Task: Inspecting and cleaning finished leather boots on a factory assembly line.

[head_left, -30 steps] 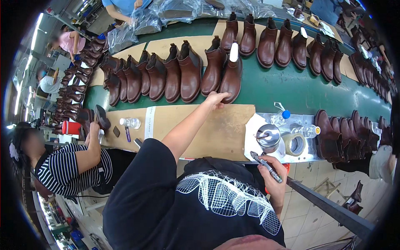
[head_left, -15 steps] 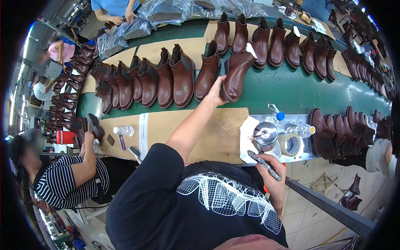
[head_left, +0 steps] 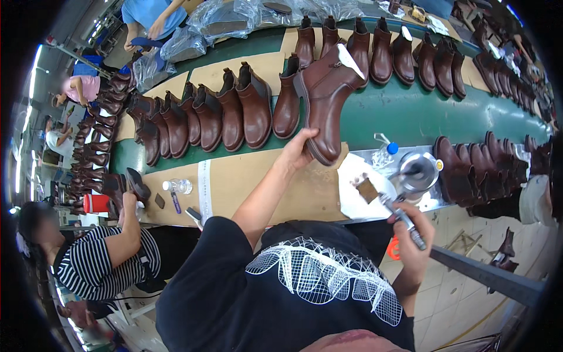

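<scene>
A brown ankle boot (head_left: 326,108) with a side zip and white paper in its top is in my left hand (head_left: 298,150), gripped at the toe, raised above the front of the bench. My right hand (head_left: 415,233) is closed around a silver pen-like tool (head_left: 403,220) with a thicker head, at the bench's front edge. Just beyond that tool stands a round metal pot (head_left: 417,172); whether my right fingers touch it is unclear. Beside it, a small brown square pad (head_left: 368,190) lies on white paper (head_left: 350,176).
Rows of brown boots (head_left: 255,108) line the green bench (head_left: 410,120), with more boots (head_left: 454,170) at right. Cardboard (head_left: 264,182) covers the near edge, holding a clear bottle (head_left: 179,186). A co-worker in stripes (head_left: 99,252) sits left. A grey bar (head_left: 487,276) juts out at right.
The boot has come nearer and turned, showing its zipped side. My right hand has moved right with the tool. The metal pot has shifted right, uncovering the brown pad; the tape roll is now hidden.
</scene>
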Tool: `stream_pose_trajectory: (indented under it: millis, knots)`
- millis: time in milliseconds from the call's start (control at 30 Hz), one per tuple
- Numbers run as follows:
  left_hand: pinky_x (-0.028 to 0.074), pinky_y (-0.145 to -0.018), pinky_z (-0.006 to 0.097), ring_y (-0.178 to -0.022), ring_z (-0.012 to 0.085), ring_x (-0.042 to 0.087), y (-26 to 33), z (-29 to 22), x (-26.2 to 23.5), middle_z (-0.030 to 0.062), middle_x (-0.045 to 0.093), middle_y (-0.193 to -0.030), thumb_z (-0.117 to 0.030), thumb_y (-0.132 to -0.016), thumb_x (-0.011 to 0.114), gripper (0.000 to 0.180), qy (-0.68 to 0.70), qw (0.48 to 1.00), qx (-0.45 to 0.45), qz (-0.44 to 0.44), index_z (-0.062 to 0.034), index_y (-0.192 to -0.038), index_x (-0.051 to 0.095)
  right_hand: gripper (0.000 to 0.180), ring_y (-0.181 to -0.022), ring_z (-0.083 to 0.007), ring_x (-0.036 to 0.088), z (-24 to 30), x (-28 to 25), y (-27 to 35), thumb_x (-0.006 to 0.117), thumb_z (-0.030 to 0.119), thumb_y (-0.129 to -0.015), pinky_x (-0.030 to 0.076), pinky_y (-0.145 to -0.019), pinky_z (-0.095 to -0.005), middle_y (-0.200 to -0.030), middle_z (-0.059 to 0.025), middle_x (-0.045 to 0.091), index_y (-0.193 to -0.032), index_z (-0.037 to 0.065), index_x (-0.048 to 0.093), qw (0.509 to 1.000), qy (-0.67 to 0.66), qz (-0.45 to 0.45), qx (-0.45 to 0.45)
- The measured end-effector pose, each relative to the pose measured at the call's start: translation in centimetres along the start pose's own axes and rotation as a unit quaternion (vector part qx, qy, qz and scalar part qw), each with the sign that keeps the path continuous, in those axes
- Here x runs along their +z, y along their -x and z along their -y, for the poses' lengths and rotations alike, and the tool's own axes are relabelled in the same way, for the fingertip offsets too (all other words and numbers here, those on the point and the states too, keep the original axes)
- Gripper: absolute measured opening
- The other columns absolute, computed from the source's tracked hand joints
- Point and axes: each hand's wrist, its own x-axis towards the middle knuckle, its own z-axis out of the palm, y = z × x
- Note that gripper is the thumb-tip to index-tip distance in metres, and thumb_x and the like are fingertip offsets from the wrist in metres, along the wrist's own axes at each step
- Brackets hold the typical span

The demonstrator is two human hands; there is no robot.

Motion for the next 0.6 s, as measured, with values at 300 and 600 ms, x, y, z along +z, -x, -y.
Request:
stream_pose_trajectory:
  millis: [300, 600]
  knots:
    - [0.040, -0.107, 0.035, -0.126, 0.0198, 0.050, 9.5, 3.1, 2.7, 0.0095, 0.050, -0.138, -0.009, -0.076, 0.076, 0.090, -0.194, 0.968, 0.160, 0.020, -0.0082, -0.151, 0.026, 0.029, -0.078, -0.0107, 0.058, 4.1, 0.7, -0.6, 0.067, 0.019, -0.091, 0.045, -0.070, -0.0236, -0.092, -0.0069, 0.066, -0.111, -0.001, 0.067, 0.974, 0.061, -0.068, -0.206]
    - [0.040, -0.106, 0.036, -0.124, 0.0200, 0.052, 12.6, 4.3, 2.3, 0.0098, 0.054, -0.134, -0.014, -0.075, 0.078, 0.085, -0.194, 0.970, 0.145, 0.001, -0.0053, -0.147, 0.033, 0.026, -0.086, -0.0180, 0.061, 4.6, 1.8, 0.4, 0.072, 0.016, -0.084, 0.042, -0.083, -0.0309, -0.096, -0.0091, 0.071, -0.106, 0.002, 0.070, 0.972, 0.119, -0.057, -0.197]
